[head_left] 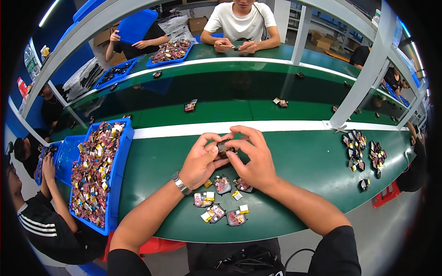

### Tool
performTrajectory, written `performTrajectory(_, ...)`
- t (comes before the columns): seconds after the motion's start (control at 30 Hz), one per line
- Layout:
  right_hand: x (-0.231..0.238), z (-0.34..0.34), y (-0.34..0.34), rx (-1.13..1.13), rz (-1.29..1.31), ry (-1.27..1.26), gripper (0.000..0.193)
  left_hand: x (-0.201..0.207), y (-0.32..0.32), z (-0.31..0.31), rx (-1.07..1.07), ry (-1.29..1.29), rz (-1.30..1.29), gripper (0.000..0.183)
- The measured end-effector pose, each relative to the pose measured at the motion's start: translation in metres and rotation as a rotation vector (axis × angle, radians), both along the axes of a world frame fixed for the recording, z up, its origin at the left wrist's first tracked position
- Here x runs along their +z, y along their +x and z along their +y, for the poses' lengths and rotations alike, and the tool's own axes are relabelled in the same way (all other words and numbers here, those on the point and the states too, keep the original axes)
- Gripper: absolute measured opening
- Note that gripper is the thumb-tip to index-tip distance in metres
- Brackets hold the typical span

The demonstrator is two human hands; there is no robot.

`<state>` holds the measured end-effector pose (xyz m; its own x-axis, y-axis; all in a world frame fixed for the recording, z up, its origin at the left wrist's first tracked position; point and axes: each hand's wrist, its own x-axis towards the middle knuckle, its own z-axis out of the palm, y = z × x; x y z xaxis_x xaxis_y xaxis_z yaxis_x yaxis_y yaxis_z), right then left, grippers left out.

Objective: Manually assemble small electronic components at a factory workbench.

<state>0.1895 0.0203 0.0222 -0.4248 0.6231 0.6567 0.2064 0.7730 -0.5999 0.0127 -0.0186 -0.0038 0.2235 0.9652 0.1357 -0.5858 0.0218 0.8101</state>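
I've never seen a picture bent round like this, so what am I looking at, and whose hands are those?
A wide fisheye camera on a person's head took this, looking down, so straight edges bend. There is no robot: the left hand and right hand are the wearer's own, holding a small dark piece. Near them on the green table lie several small units that look like electronics. To the left, a blue tray is heaped with small parts.

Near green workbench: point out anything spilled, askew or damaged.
Nothing looks spilled or plainly damaged. Mildly odd: one small dark module lies apart from the two clusters on the right. The black casing between left hand and right hand is too covered to judge.
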Motion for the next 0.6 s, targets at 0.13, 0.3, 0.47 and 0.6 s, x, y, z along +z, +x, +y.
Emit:
performTrajectory(0.13,-0.0009,0.0047,0.0009,0.009,-0.031,0.281,0.021,-0.0018,-0.0009,-0.0010,-0.017,-0.063,-0.005,0.020)
performTrajectory(0.3,-0.0012,0.0013,-0.0026,-0.029,-0.078,0.338,0.024,-0.0010,-0.0021,-0.0014,-0.012,-0.066,0.003,0.019)
performTrajectory(0.47,-0.0047,0.0025,-0.0023,-0.076,-0.137,0.394,0.024,-0.0011,-0.0013,-0.0011,-0.032,-0.064,-0.012,0.019)
performTrajectory(0.6,-0.0071,0.0026,-0.0032,-0.106,-0.153,0.447,0.023,-0.0002,0.0023,-0.0023,-0.005,-0.083,0.007,0.022)
